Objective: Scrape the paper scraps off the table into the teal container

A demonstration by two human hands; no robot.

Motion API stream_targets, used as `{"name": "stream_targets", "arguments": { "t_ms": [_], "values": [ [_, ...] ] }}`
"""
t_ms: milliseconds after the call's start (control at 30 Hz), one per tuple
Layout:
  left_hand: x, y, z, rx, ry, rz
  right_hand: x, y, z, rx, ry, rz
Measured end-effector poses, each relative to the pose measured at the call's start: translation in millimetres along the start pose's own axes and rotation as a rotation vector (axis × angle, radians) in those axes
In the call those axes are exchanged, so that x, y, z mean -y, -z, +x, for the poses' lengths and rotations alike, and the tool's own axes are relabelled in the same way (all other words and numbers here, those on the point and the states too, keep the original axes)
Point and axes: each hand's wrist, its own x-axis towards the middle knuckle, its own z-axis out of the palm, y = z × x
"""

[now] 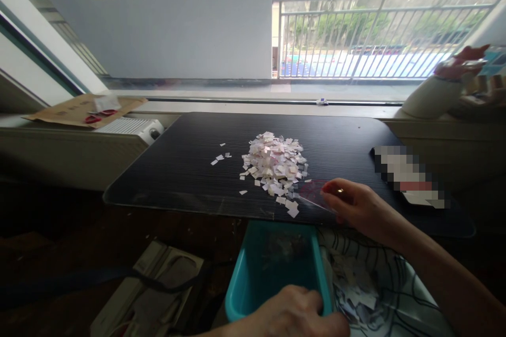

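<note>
My right hand (358,204) is pinched on a thin clear plastic sheet (313,191) with faint pinkish marks. The sheet's far edge reaches the lower right side of a pile of small white paper scraps (274,160) on the black tabletop (190,168). A few scraps lie apart from the pile, to its left and near the front edge. Below that edge stands a teal plastic bin (234,292) with something indistinct and crumpled at its bottom. My left hand (294,313) is closed over the bin's near rim; its fingertips are partly hidden.
A white wire-patterned bag (411,295) with torn paper (356,284) stands right of the bin. A blurred dark-edged object (411,176) lies on the table's right. On the left sill rests a brown paper bag (67,110) with red-handled scissors (100,115). Boxes (158,284) sit lower left.
</note>
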Motion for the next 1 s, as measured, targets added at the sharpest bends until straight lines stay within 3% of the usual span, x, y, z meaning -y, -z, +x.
{"name": "stream_targets", "arguments": {
  "t_ms": [167, 300, 567, 833, 1000],
  "values": [
    [2, -7, 0, -0.03, -0.009, -0.013, -7, 9, 7, -0.001, 0.015, -0.15],
    [2, -12, 1, -0.021, 0.002, -0.004, -4, 10, 6, -0.087, 0.066, -0.253],
    [0, -1, 0, 0.014, 0.042, 0.013, 0, 7, 5, -0.08, 0.096, -0.347],
    [5, 6, -8, -0.105, -0.123, 0.085, 26, -2, 5, -0.027, 0.151, -0.351],
    [6, 12, -18, -0.093, -0.024, 0.133, 22, 17, -3, -0.069, 0.08, -0.383]
  ]
}}
